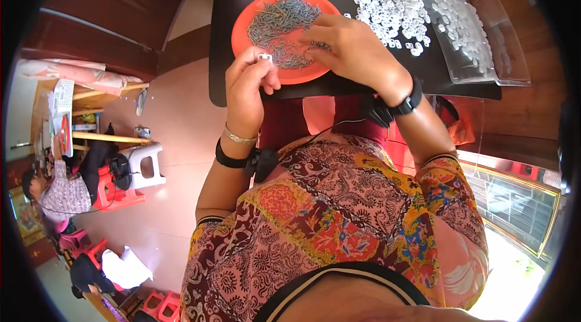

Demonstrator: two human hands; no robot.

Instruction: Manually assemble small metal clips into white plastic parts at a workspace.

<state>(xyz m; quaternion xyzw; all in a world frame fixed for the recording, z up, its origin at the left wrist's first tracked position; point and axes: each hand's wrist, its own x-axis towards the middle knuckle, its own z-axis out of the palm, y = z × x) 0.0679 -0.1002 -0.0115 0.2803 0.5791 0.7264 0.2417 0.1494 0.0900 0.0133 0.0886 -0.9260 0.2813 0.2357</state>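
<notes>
My left hand [246, 83] is closed, with a small white plastic clip [265, 57] pinched between thumb and forefinger at the near left rim of a round orange-red tray [241, 30]. Small grey nails [275, 26] lie heaped in that tray. Over its right side reaches my right hand [346, 47], thumb and fingers bent and apart just above the nails. Some nails show through the gap between them; nothing is visibly held there. To the right of the tray, a large pile of white plastic clips [390, 4] spreads over the dark table [223, 77].
A clear plastic bag [466, 38] with more white clips lies at the table's right. A yellowish thin strip [275, 10] rests on the nails. Far left, another person [66, 189] sits near red stools [115, 192] and a white stool [145, 165].
</notes>
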